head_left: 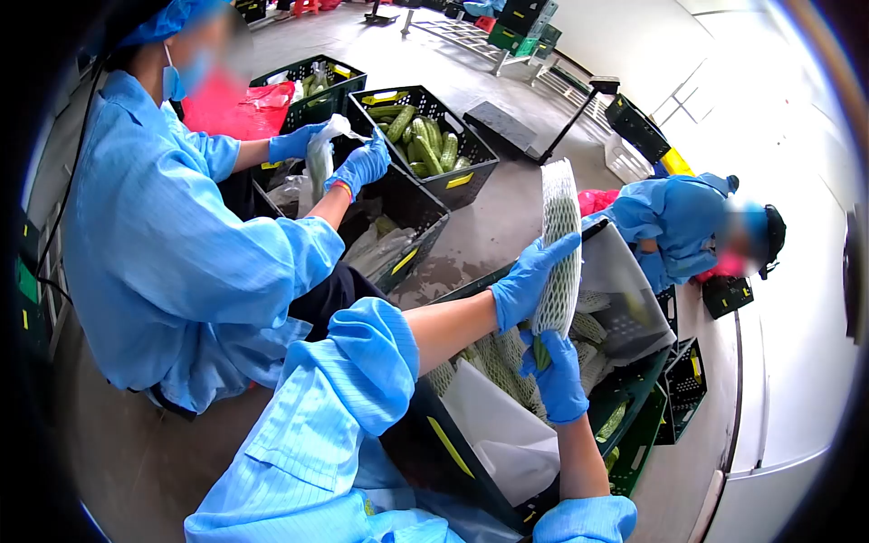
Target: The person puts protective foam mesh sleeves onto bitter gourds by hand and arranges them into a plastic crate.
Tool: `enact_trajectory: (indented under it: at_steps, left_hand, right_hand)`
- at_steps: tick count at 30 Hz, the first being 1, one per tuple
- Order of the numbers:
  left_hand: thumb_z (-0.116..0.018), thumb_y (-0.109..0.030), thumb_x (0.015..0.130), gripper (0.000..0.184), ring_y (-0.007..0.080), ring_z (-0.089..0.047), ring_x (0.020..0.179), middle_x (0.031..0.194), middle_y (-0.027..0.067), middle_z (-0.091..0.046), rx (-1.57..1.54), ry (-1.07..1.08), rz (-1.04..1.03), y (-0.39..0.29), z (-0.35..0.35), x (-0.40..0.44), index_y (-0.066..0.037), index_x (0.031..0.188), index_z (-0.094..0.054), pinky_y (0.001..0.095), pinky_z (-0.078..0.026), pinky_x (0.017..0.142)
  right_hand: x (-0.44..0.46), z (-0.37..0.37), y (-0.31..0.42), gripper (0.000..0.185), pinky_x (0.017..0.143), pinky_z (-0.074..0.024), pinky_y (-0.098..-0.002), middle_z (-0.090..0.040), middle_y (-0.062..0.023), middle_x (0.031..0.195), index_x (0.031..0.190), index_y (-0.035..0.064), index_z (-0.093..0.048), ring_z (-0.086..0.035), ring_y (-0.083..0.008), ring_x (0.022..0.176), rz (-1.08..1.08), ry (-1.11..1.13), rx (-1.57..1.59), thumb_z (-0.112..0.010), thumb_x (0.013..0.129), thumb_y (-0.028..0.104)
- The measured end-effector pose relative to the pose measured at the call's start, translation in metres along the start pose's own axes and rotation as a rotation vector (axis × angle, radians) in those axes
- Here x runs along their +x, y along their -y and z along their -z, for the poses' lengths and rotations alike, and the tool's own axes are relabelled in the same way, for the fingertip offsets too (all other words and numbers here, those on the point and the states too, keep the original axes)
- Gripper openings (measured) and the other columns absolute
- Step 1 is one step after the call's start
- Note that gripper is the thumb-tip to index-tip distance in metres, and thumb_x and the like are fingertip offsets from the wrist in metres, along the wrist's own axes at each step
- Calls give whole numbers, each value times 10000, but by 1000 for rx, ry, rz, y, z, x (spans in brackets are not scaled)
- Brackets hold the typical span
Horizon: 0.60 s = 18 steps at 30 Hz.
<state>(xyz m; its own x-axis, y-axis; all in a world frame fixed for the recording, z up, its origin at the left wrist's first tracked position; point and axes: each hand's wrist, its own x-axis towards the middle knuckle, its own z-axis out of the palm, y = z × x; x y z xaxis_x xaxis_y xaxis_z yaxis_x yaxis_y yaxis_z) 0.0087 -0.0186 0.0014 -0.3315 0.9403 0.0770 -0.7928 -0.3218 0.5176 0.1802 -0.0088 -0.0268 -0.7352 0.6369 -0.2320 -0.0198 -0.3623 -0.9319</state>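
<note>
A long green vegetable in a white foam net sleeve (558,262) is held up, slightly tilted, over a dark crate (444,452). My left hand (534,279), in a blue glove, is closed round the middle of the sleeve. Lower down, my right hand (558,378), also gloved, grips the bottom end, where bare green skin (541,353) shows below the net. Under my hands, the crate holds several netted vegetables (502,362) and a white liner sheet (498,425).
At the left a co-worker (181,244) holds a plastic bag (320,163) over a crate (421,213). Another crate (480,149) holds bare green vegetables (425,140). A second co-worker (674,217) bends over at the right. A platform scale (501,125) stands behind.
</note>
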Motion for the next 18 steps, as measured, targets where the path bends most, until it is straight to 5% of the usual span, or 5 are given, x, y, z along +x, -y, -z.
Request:
enact_trajectory:
  at_steps: [10, 18]
  left_hand:
    - [-678, -556, 831, 530, 201, -640, 635, 746, 76, -633, -167, -212, -143, -28, 27, 28, -47, 964, -611, 362, -559, 580]
    - [-572, -473, 925, 411, 251, -635, 692, 808, 103, -634, -256, -230, -245, -38, 65, 50, -70, 1001, -596, 410, -552, 659]
  right_hand:
    - [1, -2, 6, 372, 538, -526, -301, -686, -149, 955, 1222, 6, -532, -611, -163, 624, -9, 76, -100, -621, 925, 211]
    - [-17, 10, 32, 418, 629, -535, -314, -677, -144, 964, 1240, -5, -549, -633, -176, 719, 26, 91, -125, -570, 950, 296]
